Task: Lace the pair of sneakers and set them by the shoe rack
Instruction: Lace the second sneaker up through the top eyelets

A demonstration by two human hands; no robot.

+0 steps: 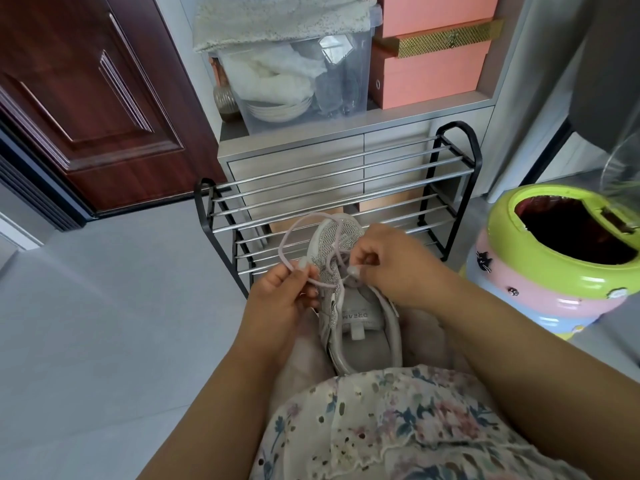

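Observation:
A pale grey sneaker with glittery sides rests on my lap, toe pointing away toward the shoe rack. A lilac lace loops up over the toe. My left hand pinches one strand of the lace at the sneaker's left side. My right hand pinches the other strand just right of the eyelets. Only one sneaker shows; the second is not in view.
The black-framed rack with metal bars stands in front of a grey cabinet. A clear storage bin and pink boxes sit on the cabinet. A colourful open bin stands at right. A brown door is at left.

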